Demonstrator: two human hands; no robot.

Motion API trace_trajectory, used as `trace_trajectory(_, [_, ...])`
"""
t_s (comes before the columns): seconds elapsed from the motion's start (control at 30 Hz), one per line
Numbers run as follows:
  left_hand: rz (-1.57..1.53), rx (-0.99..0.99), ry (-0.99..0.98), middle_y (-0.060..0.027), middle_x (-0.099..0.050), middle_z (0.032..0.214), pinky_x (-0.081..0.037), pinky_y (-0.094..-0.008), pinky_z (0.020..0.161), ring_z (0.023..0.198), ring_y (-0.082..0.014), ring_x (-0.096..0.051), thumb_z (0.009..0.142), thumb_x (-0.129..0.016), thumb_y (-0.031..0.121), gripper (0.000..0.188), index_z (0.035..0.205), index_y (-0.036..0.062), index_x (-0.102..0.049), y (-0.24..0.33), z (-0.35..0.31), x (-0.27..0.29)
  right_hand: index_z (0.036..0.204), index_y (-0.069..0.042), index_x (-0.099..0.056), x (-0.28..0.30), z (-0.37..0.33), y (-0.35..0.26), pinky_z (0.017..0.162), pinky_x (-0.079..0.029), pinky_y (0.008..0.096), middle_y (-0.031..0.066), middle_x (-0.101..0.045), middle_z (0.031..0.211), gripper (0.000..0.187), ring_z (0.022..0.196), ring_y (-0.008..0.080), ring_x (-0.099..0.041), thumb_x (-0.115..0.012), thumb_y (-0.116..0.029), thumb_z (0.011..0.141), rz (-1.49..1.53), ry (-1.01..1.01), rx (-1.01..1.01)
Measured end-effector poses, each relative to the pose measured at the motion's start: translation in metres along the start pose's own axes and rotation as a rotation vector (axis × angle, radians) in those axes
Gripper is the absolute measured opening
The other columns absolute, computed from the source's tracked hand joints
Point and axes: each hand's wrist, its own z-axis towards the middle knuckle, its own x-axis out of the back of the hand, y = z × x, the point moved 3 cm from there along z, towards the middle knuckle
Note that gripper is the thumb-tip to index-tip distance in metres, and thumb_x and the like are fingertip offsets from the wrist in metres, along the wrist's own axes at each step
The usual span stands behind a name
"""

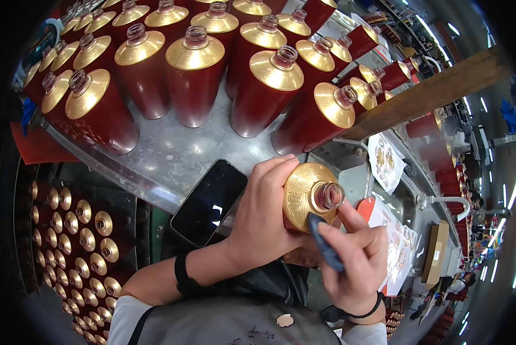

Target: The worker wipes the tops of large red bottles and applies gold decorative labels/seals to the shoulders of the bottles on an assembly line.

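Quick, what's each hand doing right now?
Left hand: closed around the round, dark red, gold-shouldered bottle.
Right hand: closed, pinching a small, dark blue-grey, cloth-like piece against the bottle.

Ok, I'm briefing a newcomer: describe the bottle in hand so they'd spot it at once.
Find the metal table of dark red, gold-shouldered bottles. Below them in view, the left hand holds the bottle. Unlike its neighbours, it has a dark cloth, in the right hand, against its gold shoulder.

Metal tabletop (174,150) lies open between the hands (261,204) (358,261) and the obstructing red bottles (193,86), the phone (209,201) blocking leftward.
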Motion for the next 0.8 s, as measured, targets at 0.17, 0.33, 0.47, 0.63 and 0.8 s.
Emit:
trace_trajectory(0.17, [0.027,0.004,-0.008,-0.0206,-0.043,0.13,-0.043,-0.0427,0.102,0.12,-0.0338,-0.05,0.068,-0.092,0.024,0.102,0.144,-0.002,-0.029,0.004,0.001,0.005,0.103,0.002,-0.074,0.003,0.006,-0.003,0.105,-0.049,0.0521,0.0078,-0.053,0.074,0.029,0.089,0.0299,-0.067,-0.072,0.001,0.074,0.05,-0.162,0.099])
trace_trajectory(0.33, [-0.086,0.042,-0.121,-0.0264,-0.038,0.14,-0.039,-0.0474,0.106,0.123,-0.0415,-0.049,0.074,-0.083,0.027,0.102,0.151,-0.0026,-0.023,0.005,0.004,0.013,0.101,0.001,-0.071,0.009,-0.009,0.011,0.099,-0.055,0.0465,0.0091,-0.052,0.086,0.025,0.101,0.0344,-0.069,-0.077,0.008,0.077,0.152,0.025,-0.13])
trace_trajectory(0.47, [-0.14,0.06,-0.343,-0.0229,-0.041,0.143,-0.037,-0.046,0.107,0.124,-0.0382,-0.048,0.068,-0.084,0.027,0.106,0.152,-0.0009,-0.025,-0.003,0.022,0.029,0.101,0.003,-0.071,0.006,-0.006,0.006,0.099,-0.055,0.0468,0.0102,-0.052,0.085,0.025,0.098,0.0342,-0.069,-0.077,0.008,0.077,0.077,0.045,-0.13])
trace_trajectory(0.63, [-0.013,0.015,-0.342,-0.0163,-0.05,0.118,-0.04,-0.0445,0.099,0.111,-0.0361,-0.049,0.063,-0.088,0.032,0.085,0.13,-0.0005,-0.047,0.002,0.032,0.026,0.103,0.004,-0.073,0.0,-0.001,-0.002,0.102,-0.053,0.0508,0.0101,-0.053,0.081,0.03,0.082,0.0262,-0.066,-0.077,0.007,0.073,-0.017,0.035,-0.002])
trace_trajectory(0.8, [0.019,0.007,-0.204,-0.0169,-0.048,0.113,-0.041,-0.0444,0.097,0.108,-0.0365,-0.049,0.059,-0.092,0.03,0.081,0.12,-0.0002,-0.047,-0.002,0.026,0.016,0.099,0.001,-0.075,0.005,0.001,-0.002,0.106,-0.048,0.0563,0.0096,-0.053,0.078,0.028,0.081,0.0255,-0.065,-0.076,0.005,0.072,0.05,-0.14,0.025])
